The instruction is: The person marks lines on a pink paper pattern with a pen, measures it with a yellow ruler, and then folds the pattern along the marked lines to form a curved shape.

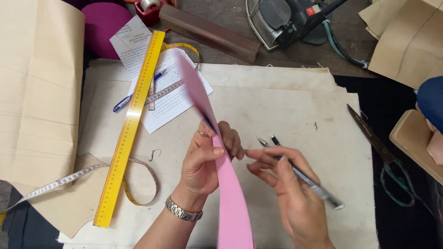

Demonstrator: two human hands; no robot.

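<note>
Left hand (pixel 203 159): thumb and fingers pinched on one pink strip (pixel 230 193), held edge-on above the cloth (pixel 277 106); strip blurred at its top. Right hand (pixel 290 193): fingers closed round one grey pen (pixel 309 182), tip pointing toward the strip. One watch (pixel 183 211) on the left wrist. On the cloth: one yellow ruler (pixel 131 120), one tape measure (pixel 138 184), one blue pen (pixel 134 94), two paper sheets (pixel 170 99). One pair of scissors (pixel 383 152) lies well to the right, one iron (pixel 286 20) at the top
</note>
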